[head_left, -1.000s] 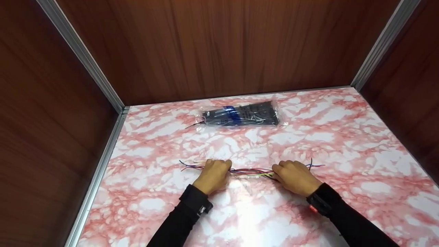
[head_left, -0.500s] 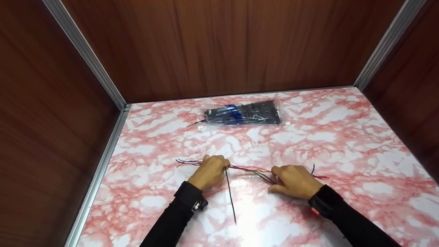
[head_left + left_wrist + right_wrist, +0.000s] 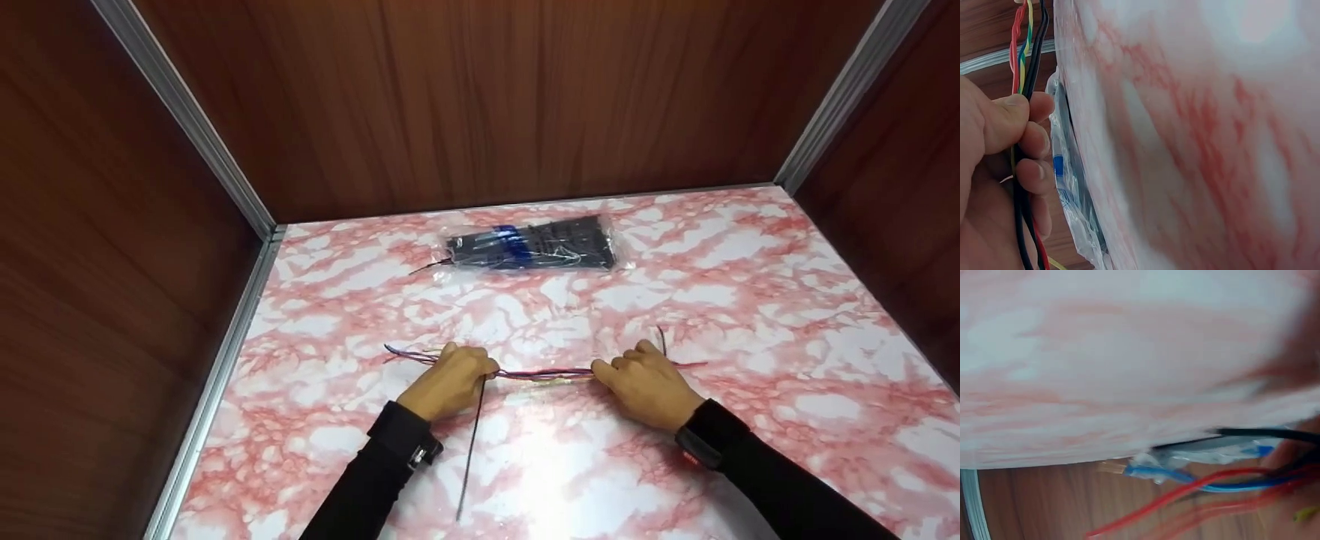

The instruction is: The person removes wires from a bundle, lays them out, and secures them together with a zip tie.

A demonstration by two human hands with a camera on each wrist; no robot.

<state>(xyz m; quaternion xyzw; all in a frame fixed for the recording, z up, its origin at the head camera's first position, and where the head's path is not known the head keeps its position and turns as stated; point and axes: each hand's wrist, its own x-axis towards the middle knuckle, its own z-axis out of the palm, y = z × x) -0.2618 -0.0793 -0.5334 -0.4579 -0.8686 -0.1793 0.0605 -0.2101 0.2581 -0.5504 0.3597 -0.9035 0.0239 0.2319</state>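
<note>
Since half a second ago the bundle of coloured wires (image 3: pixel 541 373) has been drawn taut again between the two hands, where it sagged before, and the black cable tie (image 3: pixel 470 444) hanging below the left hand has swung from slanting right to slanting slightly left. The bundle runs level just above the counter (image 3: pixel 750 300), near its front middle, loose ends fanning out past each fist. Left hand (image 3: pixel 450 381) grips the bundle's left part, fingers (image 3: pixel 1033 140) curled round the red, yellow, green and black strands, thumb pressed over them; the cable tie drops from this grip toward the front edge of the counter. Right hand (image 3: pixel 646 382) is clenched on the bundle's right part, a dark strand sticking up behind the knuckles; its wrist view is blurred, showing only red, blue and black wires (image 3: pixel 1230 486). Both forearms in black sleeves (image 3: pixel 780 487). Well behind the hands, near the back wall, lies a clear plastic bag of black cable ties (image 3: pixel 534 245) with a blue label. Wooden panels (image 3: pixel 480 97) enclose the counter on three sides.
</note>
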